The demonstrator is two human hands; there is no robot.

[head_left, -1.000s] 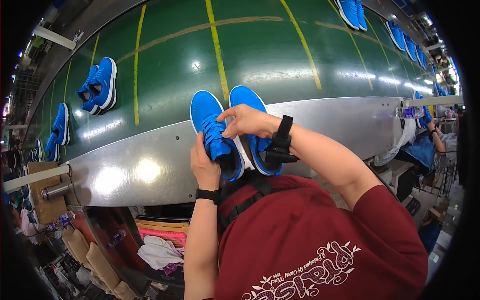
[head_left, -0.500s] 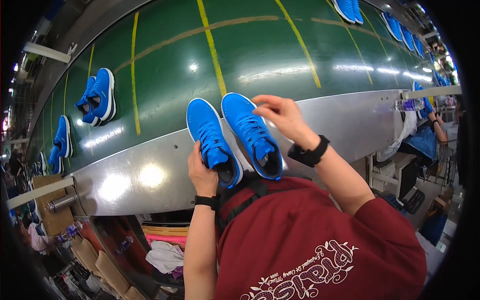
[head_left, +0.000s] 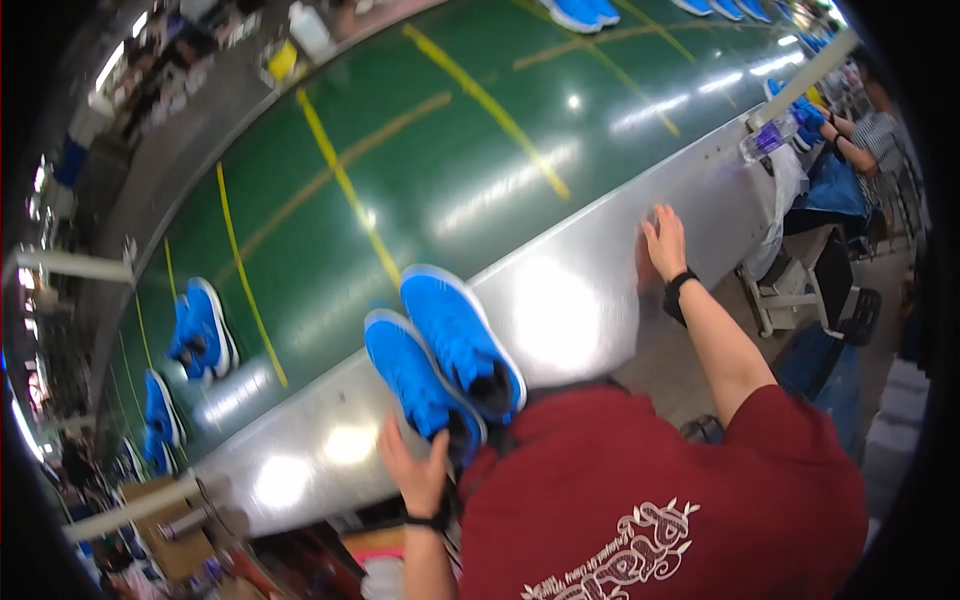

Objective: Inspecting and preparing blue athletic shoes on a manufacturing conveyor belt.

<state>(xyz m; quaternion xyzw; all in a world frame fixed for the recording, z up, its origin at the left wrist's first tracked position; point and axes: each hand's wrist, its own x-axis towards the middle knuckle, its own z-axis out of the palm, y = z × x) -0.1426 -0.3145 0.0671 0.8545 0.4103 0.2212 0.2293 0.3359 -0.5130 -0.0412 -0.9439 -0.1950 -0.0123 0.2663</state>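
Observation:
Two blue sneakers with white soles lie side by side in front of me, toes pointing away and resting at the green belt's edge. The left sneaker [head_left: 408,368] and the right sneaker [head_left: 450,325] have their heels on the metal ledge [head_left: 620,260] by my body. Beside the left sneaker's heel is my left hand [head_left: 415,472], fingers spread, its thumb close to the shoe; whether it touches is unclear. My right hand [head_left: 667,245] is apart from the shoes, above the ledge on the right, with its fingers stretched out and nothing in them.
The green belt [head_left: 400,150] with yellow lines runs along the ledge. More blue sneakers stand on it at the left [head_left: 205,330] and far right [head_left: 580,12]. A clear bottle [head_left: 765,140] is fixed near a white bar [head_left: 805,80]. A co-worker [head_left: 870,150] handles blue shoes at the right.
My right hand has moved away from the right sneaker toward the right. My left hand has loosened from the left sneaker, its fingers now spread. The view has turned.

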